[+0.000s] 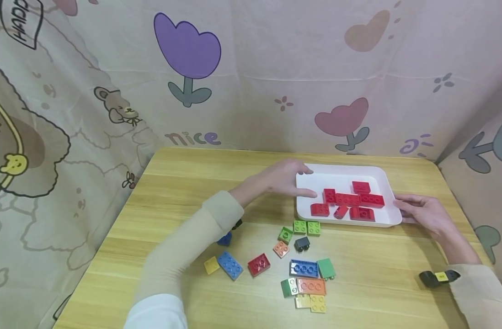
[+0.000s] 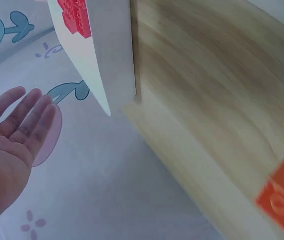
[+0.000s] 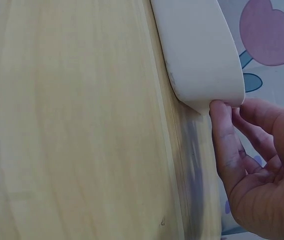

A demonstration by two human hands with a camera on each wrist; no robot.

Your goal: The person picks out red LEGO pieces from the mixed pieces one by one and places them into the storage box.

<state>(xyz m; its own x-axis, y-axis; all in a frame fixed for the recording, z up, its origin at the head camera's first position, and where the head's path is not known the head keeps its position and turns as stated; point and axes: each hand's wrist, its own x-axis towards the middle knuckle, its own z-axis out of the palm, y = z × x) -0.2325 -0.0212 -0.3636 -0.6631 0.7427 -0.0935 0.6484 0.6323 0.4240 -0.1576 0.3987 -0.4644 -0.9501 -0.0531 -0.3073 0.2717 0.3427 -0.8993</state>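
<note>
A shallow white tray [image 1: 341, 172] lies toward the back right of the table, with several red toy bricks [image 1: 347, 199] inside its front half. At the tray's left end is my left hand [image 1: 285, 177], its thumb and fingers spread apart over the rim in the head view. The left wrist view shows that left hand [image 2: 7, 150] with extended fingers and a bare palm, beside the tray wall [image 2: 114, 55]. My right hand [image 1: 425, 212] pinches the tray's right end. In the right wrist view its thumb [image 3: 221, 120] lies against the tray's outer wall [image 3: 201, 55].
Loose bricks of several colours lie in front of the tray, among them green [image 1: 307, 228], red [image 1: 259, 264], orange [image 1: 311, 286] and blue [image 1: 230, 265] ones. My left forearm overlaps a dark blue brick [image 1: 224, 239]. A printed cloth [image 1: 255, 77] hangs behind the wooden table [image 1: 185, 183].
</note>
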